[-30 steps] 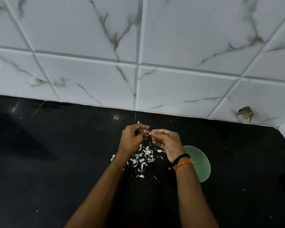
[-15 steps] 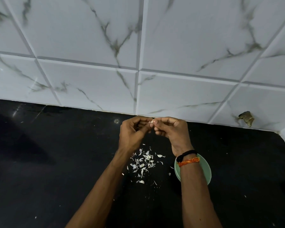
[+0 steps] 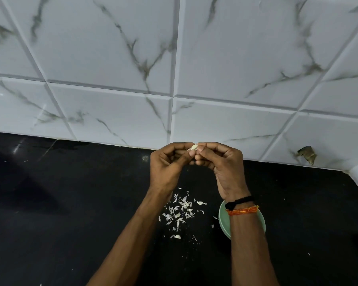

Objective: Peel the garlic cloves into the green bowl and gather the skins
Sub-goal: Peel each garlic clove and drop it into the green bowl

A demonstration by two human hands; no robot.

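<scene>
Above the counter (image 3: 50, 223): both hands were raised, meeting fingertip to fingertip in front of the seam where the black top joins the tiled wall (image 3: 112, 58).
Left hand (image 3: 167, 168): fingers curled; thumb and forefinger were pinched on the clove (image 3: 194, 147) from its left side.
Right hand (image 3: 221, 166): fingers curled; thumb and fingertips were pinched on the same clove from its right side.
Clove: small and pale, held between the two sets of fingertips, clear of the counter. A thin whitish sliver stuck out from its left edge; whether that was loose skin could not be told.
Skins (image 3: 180, 211): a loose scatter of white flakes lay on the counter below the hands, between the two forearms. A few strays sat apart from the main patch, toward the near edge and toward the bowl.
Bowl (image 3: 222, 219): green, standing on the counter just right of the skins. The right wrist and forearm covered most of it; only its left rim and a strip of its right side showed. Contents could not be seen.
Wrist bands (image 3: 241, 206): a black cord and an orange thread were worn on the right wrist, directly over the bowl in this view.
Wall: white tiles with grey veining; a brownish chipped spot (image 3: 307, 154) was noted low on the right, near the corner.
Counter surface: black, glossy, with faint white specks here and there.
</scene>
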